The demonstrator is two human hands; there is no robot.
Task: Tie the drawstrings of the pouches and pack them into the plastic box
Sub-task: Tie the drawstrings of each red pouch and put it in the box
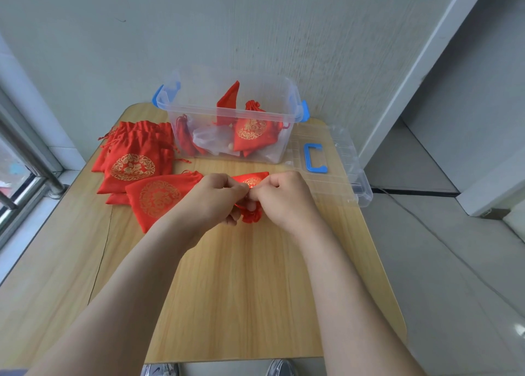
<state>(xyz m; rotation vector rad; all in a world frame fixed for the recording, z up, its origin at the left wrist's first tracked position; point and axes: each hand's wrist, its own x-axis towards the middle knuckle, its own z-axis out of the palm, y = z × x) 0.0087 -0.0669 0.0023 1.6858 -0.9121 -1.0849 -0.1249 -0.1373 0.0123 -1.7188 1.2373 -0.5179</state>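
The left hand (pixel 217 198) and right hand (pixel 285 198) pinch the drawstrings (pixel 241 206) of a pouch (pixel 251 180) between them, its neck towards the person; the plastic box (pixel 196 110) stands beyond.

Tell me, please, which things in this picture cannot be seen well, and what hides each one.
Head view:
- held pouch: mostly hidden by the left hand and right hand pinching it; a finished knot cannot be confirmed.
- pouch pile: lower pouches covered by upper ones; count unclear.
- packed pouches: blurred behind the plastic box wall; count unclear.
- shoes: cut off by the bottom edge.
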